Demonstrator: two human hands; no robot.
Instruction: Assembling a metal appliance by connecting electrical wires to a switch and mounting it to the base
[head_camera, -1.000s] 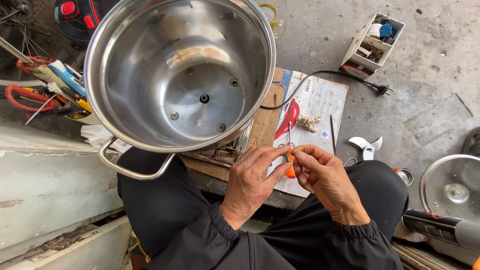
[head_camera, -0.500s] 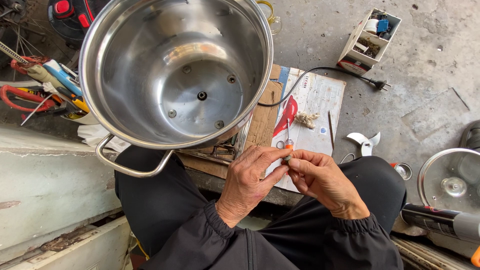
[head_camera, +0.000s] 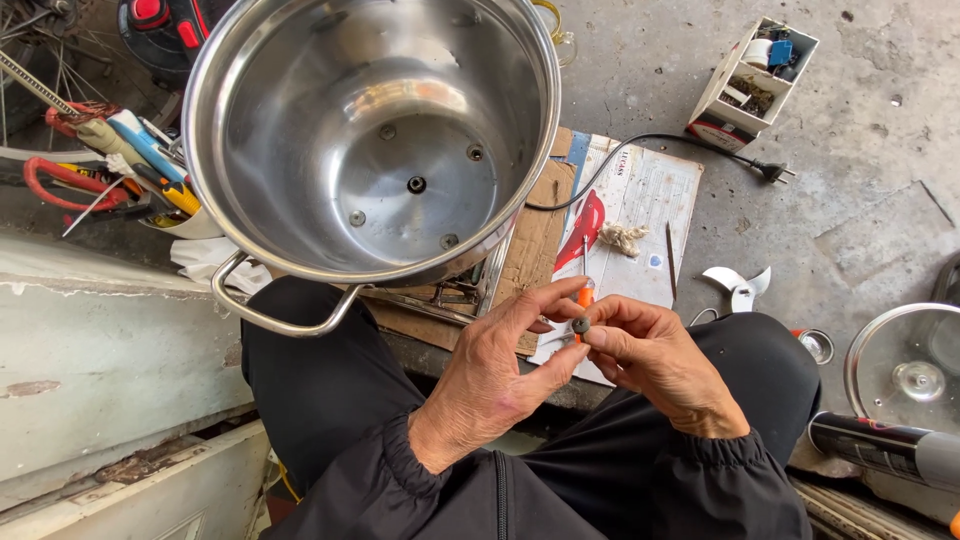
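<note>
I see my left hand and my right hand close together over my lap, just below the big steel pot. A small dark round knob sits right between the two hands. My right fingers pinch it from the right side. My left fingers are bent around a thin orange tool that pokes up just above the knob and touches it. A board lies behind the hands, with a black cord across it. A white box of small parts stands far off on the floor.
</note>
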